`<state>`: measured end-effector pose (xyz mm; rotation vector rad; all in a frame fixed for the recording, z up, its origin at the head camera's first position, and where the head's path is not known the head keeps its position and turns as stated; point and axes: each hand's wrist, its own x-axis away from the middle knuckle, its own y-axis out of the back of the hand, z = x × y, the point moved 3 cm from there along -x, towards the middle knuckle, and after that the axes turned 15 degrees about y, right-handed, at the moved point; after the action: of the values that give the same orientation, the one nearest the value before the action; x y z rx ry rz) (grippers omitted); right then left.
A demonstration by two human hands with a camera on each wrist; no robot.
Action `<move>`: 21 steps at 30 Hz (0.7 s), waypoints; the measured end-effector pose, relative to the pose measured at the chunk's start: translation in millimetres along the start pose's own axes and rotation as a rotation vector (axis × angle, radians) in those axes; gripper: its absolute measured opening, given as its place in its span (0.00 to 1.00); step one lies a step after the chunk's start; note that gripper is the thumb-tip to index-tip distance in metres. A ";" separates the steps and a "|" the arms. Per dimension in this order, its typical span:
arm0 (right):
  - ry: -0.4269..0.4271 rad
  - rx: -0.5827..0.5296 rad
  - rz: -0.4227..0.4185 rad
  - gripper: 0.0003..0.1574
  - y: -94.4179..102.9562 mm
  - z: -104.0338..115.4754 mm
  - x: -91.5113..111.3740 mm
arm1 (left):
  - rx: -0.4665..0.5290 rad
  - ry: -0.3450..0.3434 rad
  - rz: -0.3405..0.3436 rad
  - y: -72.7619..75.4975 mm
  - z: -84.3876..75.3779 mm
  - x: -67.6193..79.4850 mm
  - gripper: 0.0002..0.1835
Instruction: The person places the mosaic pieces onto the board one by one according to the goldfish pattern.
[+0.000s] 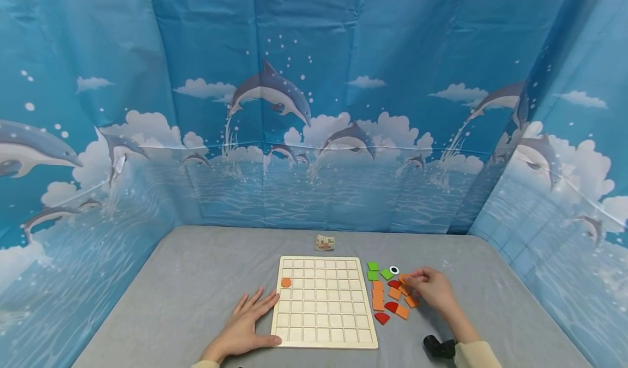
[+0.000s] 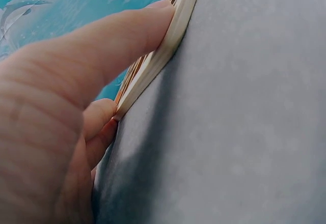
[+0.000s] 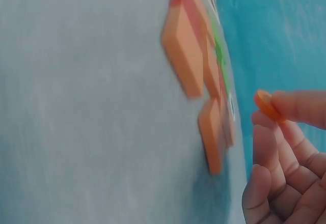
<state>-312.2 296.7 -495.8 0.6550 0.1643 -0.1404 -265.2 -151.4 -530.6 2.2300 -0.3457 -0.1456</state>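
Note:
A pale wooden grid board [image 1: 324, 348] lies on the grey table. One orange round disc [image 1: 286, 283] sits in a cell near its left edge. My left hand [image 1: 245, 324] rests at the board's left side with fingers spread; in the left wrist view the thumb [image 2: 127, 28] presses on the rim. Right of the board, my right hand [image 1: 434, 289] pinches a small orange disc [image 3: 267, 105] between thumb and fingertip. Below that hand are loose orange pieces [image 1: 378, 297], red quarter-round pieces [image 1: 382, 318] and green squares [image 1: 372, 276].
A white ring-shaped piece with a dark centre [image 1: 394, 270] lies beside the green squares. Behind the board is a small patterned card [image 1: 325, 242]. A black object [image 1: 438, 347] lies by the right sleeve. A blue dolphin-print curtain [image 1: 314, 193] encloses the table's back and sides.

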 end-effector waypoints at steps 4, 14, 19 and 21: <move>0.005 -0.022 0.006 0.16 -6.4 7.7 0.7 | -0.002 0.004 0.005 0.3 -0.3 -0.3 0.48; 0.023 -0.034 0.051 0.16 -21.2 31.8 5.0 | 0.000 0.009 0.009 0.6 -0.2 0.0 0.48; 0.048 -0.065 0.064 0.14 -31.7 44.3 7.5 | 0.006 0.015 0.018 0.6 -1.1 0.1 0.49; 0.069 -0.080 0.062 0.13 -36.6 48.7 7.7 | 0.009 0.018 0.020 0.7 -1.4 0.2 0.49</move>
<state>-306.1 237.4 -480.9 0.5846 0.2145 -0.0510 -264.9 -150.8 -529.2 2.2343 -0.3599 -0.1136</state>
